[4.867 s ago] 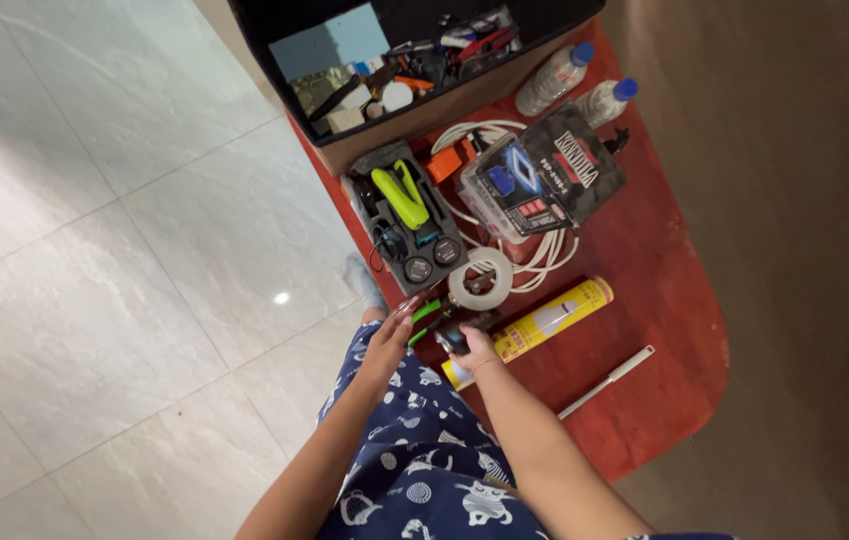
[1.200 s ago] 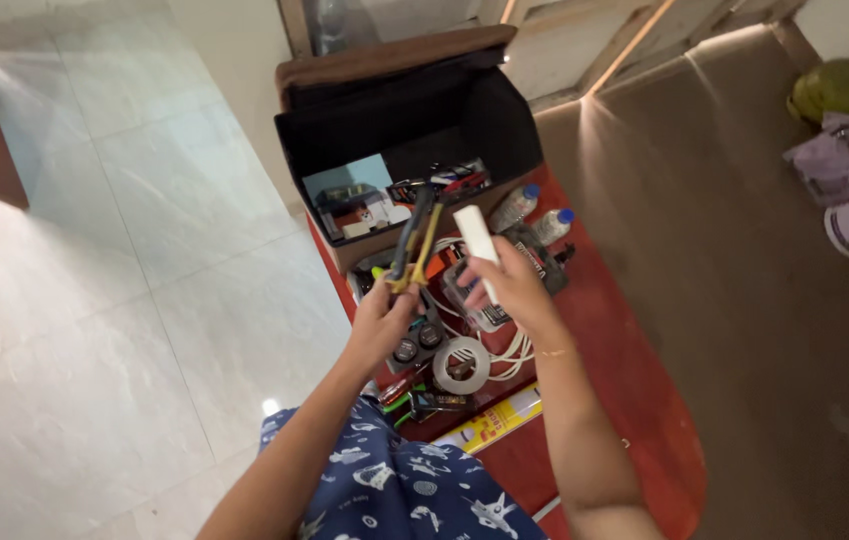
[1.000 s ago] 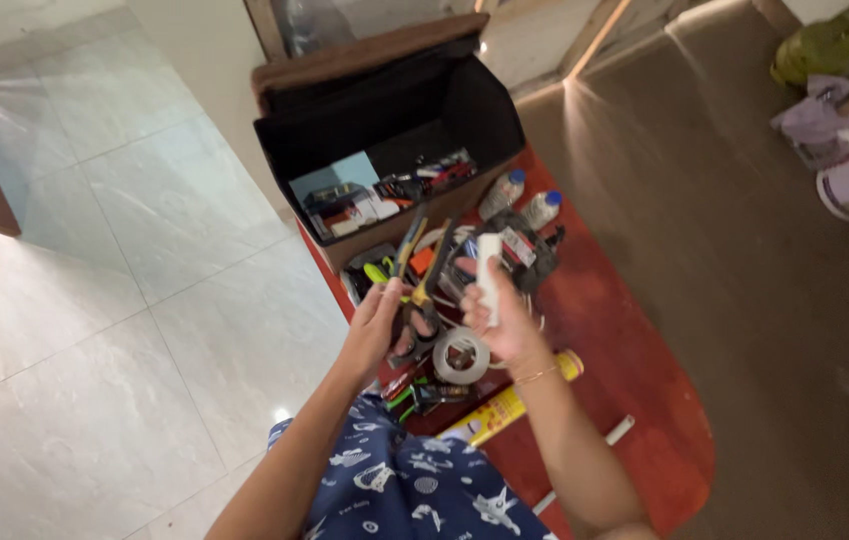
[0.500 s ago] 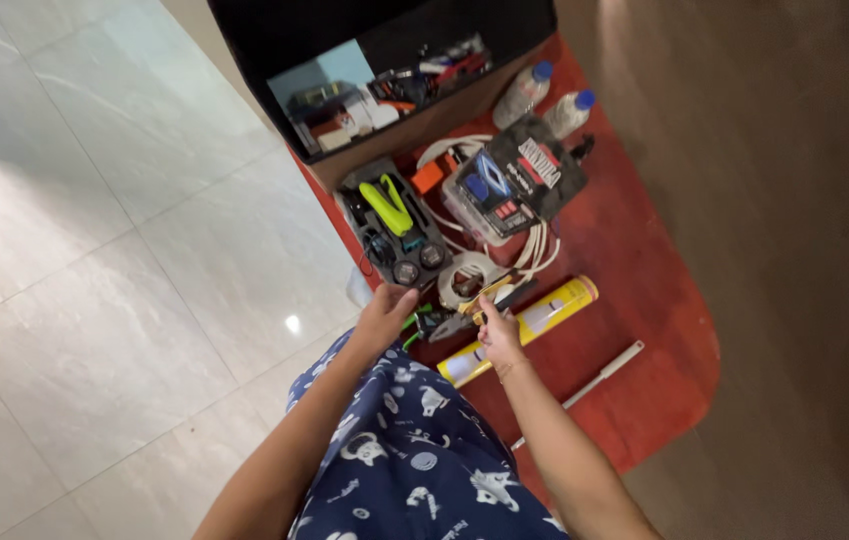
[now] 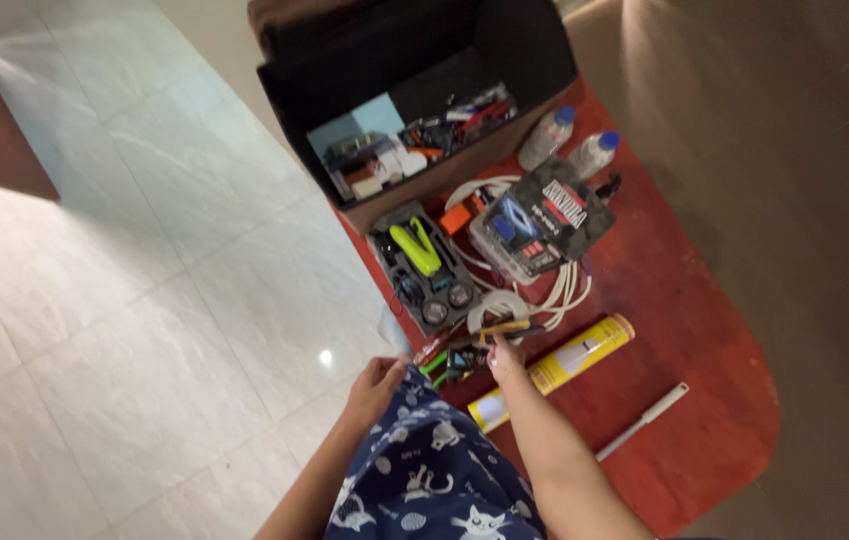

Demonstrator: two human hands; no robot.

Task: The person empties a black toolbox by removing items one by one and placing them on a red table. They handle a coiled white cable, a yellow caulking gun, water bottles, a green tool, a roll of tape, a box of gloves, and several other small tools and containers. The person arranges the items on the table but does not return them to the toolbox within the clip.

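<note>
Down on the red mat (image 5: 704, 330), the right hand (image 5: 504, 362) pinches a yellow-handled tool (image 5: 500, 328) lying roughly left-right beside the tape roll (image 5: 497, 305). Nearby, the yellow tube (image 5: 554, 370) runs lower-left to upper-right. The left hand (image 5: 372, 385) rests loosely curled, empty, against the patterned cloth (image 5: 429, 480).

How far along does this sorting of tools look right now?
Done: the open black toolbox already holds small tools. In hand: the right hand reaches the pliers by the tape roll; the left hand rests at the mat's edge. Left: the yellow tube, white rod, bottles and cases lie on the red mat.
</note>
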